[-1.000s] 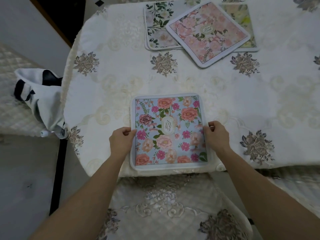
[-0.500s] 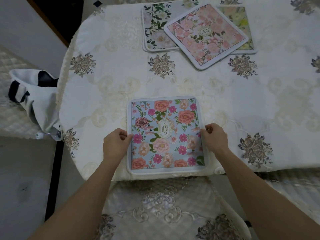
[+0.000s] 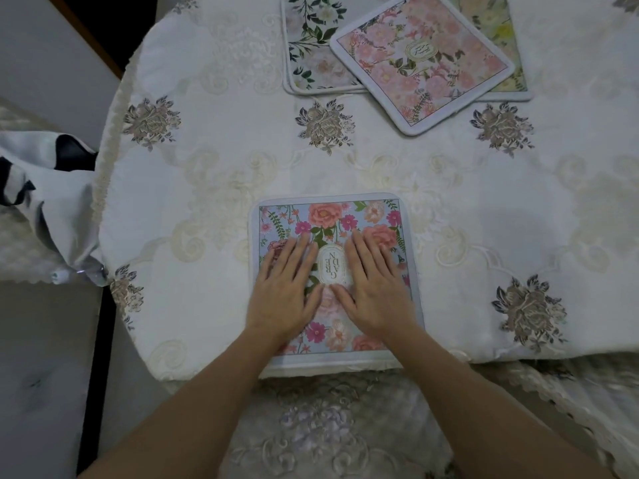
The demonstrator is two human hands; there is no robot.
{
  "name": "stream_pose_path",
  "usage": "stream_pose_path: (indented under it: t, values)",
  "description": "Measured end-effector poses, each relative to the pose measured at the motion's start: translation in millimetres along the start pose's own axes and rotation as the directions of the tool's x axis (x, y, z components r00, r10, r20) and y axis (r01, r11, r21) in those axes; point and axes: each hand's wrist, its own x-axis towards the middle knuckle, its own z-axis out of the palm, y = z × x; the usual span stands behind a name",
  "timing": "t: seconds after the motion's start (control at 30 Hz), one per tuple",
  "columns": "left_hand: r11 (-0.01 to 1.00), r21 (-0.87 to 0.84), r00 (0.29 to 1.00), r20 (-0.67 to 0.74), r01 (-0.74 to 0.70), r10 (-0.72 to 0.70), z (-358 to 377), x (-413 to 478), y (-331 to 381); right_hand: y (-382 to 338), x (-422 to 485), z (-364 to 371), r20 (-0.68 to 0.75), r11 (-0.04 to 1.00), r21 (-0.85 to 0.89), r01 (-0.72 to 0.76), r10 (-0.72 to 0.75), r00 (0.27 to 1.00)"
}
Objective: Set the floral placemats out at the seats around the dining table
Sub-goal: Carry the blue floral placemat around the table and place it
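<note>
Hands: left hand (image 3: 284,292) and right hand (image 3: 375,288) flat, fingers straight, pressing blue placemat (image 3: 332,216).
Next placemats (image 3: 420,62): stacked straight ahead, nearer right hand.

Blue floral placemat (image 3: 349,216), square with rounded corners and a pale border, lies flat at the near edge of the bench (image 3: 242,150); farther back, a pink floral placemat (image 3: 422,60) lies skewed atop a white leafy placemat (image 3: 311,46) and a yellow-green placemat (image 3: 498,25).
</note>
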Motion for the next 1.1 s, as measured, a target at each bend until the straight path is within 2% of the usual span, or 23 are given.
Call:
stream_pose_path:
  t: [0.07,0.17,0.4,0.5,0.6,0.73,0.9,1.1]
  values:
    - [1.000,0.017,1.000,0.000,-0.024,0.024,-0.1,-2.7,-12.3,11.1,-2.2,-2.1,-0.004,1.000,-0.022,-0.011,0.011,1.000]
    - [0.999,0.021,1.000,0.000,0.031,-0.031,-0.2,-3.8,-19.1,20.3,-4.1,-5.0,-0.009,0.998,-0.026,-0.049,0.049,0.999]
    - [0.999,0.010,0.999,-0.012,0.051,-0.051,-3.7,-3.3,-15.5,25.4,-5.2,-5.9,0.030,0.994,-0.043,-0.102,0.103,0.994]
    - [0.997,0.014,0.997,0.020,0.071,-0.071,-13.9,-4.7,-8.7,23.5,-5.0,-13.2,0.061,0.994,0.006,-0.114,0.113,0.992]
    - [0.998,0.014,0.998,-0.026,0.064,-0.064,-35.3,-11.7,3.2,17.0,-9.1,-29.5,0.048,0.987,0.081,-0.136,0.133,0.990]
    - [0.996,0.071,0.996,-0.076,-0.048,0.053,-63.6,-15.9,19.6,10.7,-28.8,-56.4,0.017,0.980,0.105,-0.171,0.170,0.985]
    - [0.978,0.057,0.972,-0.110,-0.202,0.207,-84.8,-1.8,48.0,11.9,-57.5,-91.2,-0.114,0.972,0.090,-0.217,0.226,0.967]
    - [0.903,0.058,0.889,-0.160,-0.426,0.430,-105.0,11.5,118.1,43.8,-117.0,-134.4,-0.220,0.922,0.025,-0.386,0.381,0.898]
